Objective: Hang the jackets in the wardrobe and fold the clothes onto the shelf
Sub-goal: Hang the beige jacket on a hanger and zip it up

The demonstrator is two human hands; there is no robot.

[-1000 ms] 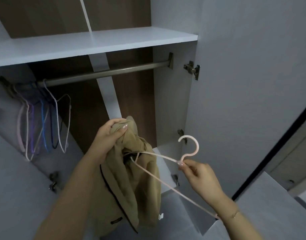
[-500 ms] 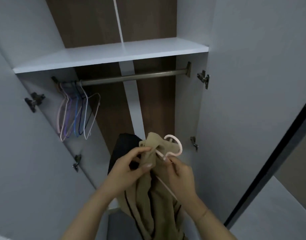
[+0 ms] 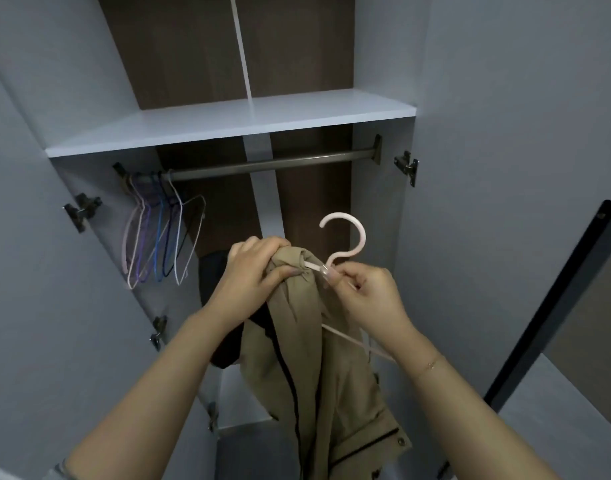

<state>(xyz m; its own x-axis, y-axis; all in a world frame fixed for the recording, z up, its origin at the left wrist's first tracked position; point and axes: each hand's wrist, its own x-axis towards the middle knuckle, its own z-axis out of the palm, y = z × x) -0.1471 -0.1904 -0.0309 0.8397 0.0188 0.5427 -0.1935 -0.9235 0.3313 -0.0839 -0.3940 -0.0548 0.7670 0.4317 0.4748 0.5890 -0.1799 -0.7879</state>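
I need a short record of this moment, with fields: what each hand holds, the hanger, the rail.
left hand: left hand grips the bunched collar of the beige fabric jacket
right hand: right hand pinches the neck of the pale pink plastic hanger
hanger: one arm inside the jacket, hook free
rail: grey metal rail carries only empty coloured wire hangers at its left end

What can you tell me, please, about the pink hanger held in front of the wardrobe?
The pink hanger looks like thin smooth plastic, with a round open hook pointing up. The right hand pinches its neck. One arm disappears into the bunched beige jacket, which the left hand grips; the other slants down past the right wrist. It is not on the rail.
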